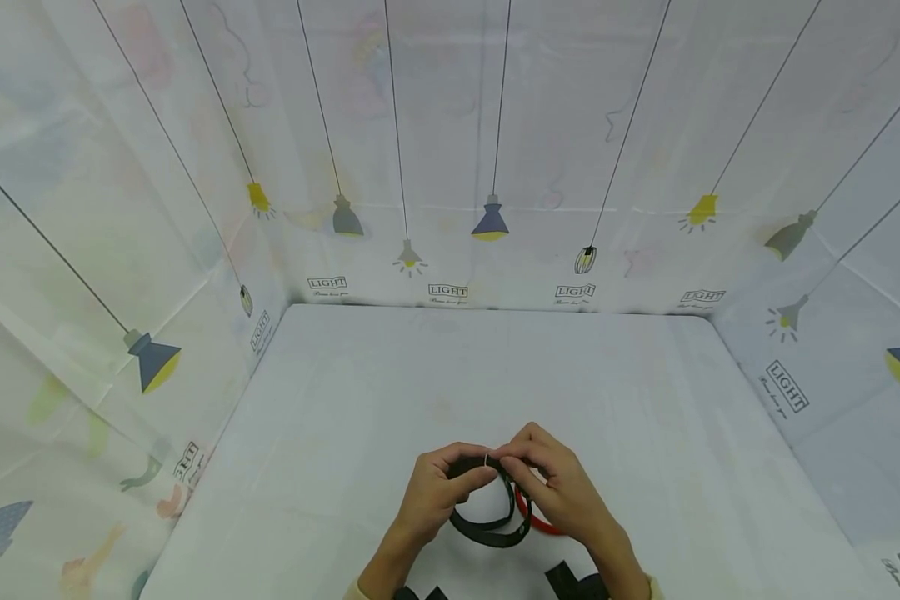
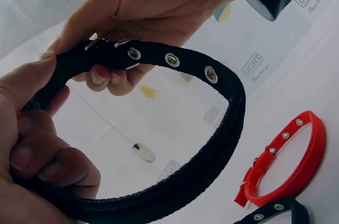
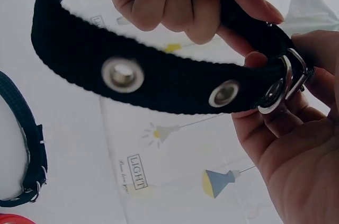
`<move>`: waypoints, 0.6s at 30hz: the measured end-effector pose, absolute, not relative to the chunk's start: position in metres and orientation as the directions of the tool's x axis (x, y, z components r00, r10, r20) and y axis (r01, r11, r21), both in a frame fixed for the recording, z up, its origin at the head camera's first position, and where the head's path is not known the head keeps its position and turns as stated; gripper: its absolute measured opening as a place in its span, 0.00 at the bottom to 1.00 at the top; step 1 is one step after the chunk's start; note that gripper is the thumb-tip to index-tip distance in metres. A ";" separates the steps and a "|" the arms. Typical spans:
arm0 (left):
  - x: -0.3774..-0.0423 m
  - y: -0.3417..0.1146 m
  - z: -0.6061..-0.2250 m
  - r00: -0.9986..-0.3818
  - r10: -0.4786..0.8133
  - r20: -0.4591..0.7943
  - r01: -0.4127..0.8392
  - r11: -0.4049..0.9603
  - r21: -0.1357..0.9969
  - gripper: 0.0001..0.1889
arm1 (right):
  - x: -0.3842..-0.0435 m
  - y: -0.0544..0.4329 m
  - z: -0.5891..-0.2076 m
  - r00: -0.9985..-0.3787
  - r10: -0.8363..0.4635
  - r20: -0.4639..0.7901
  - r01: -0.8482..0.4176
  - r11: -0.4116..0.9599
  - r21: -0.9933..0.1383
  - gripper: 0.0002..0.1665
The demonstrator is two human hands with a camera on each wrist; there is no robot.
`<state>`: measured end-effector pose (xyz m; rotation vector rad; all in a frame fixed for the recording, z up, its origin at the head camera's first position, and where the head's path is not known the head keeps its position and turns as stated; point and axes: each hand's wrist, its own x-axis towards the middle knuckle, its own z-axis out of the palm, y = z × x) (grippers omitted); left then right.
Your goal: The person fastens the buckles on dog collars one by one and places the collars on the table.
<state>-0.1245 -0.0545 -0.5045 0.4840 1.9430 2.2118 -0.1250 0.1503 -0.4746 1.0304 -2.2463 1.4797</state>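
Both hands hold a black collar (image 2: 214, 147) with metal eyelets, bent into a loop. My left hand (image 1: 437, 493) grips the band at one side, fingers curled round it. With thumb and fingers, my right hand (image 1: 562, 487) pinches the collar by its metal buckle (image 3: 296, 73) and ring. Thumbs and fingertips of the two hands meet closely there. In the right wrist view, two eyelets (image 3: 224, 93) face the camera. Fingers hide part of the band beside the buckle.
A second black collar (image 3: 33, 142) and a red collar (image 2: 313, 166) with eyelets lie on the white table (image 1: 345, 400), near the hands. Dark straps (image 1: 562, 579) show by the wrists. Sheets printed with lamps (image 1: 491, 218) stand round the table's back and sides.
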 end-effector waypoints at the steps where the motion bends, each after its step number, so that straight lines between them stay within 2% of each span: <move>1: -0.125 -0.055 -0.505 -0.935 0.326 0.138 0.098 -0.137 0.986 0.13 | -0.125 0.150 -0.475 -0.713 -0.418 0.562 -0.682 0.228 -0.695 0.19; 10: -0.124 -0.056 -0.506 -0.924 0.341 0.170 0.127 -0.147 0.981 0.12 | -0.127 0.147 -0.477 -0.660 -0.420 0.623 -0.728 0.155 -0.667 0.19; 14: -0.125 -0.056 -0.506 -0.925 0.342 0.165 0.117 -0.155 0.981 0.13 | -0.127 0.144 -0.479 -0.711 -0.382 0.591 -0.665 0.089 -0.742 0.17; 18: -0.128 -0.059 -0.505 -0.948 0.289 0.134 0.085 -0.177 0.981 0.13 | -0.127 0.142 -0.482 -0.762 -0.330 0.557 -0.611 0.081 -0.788 0.18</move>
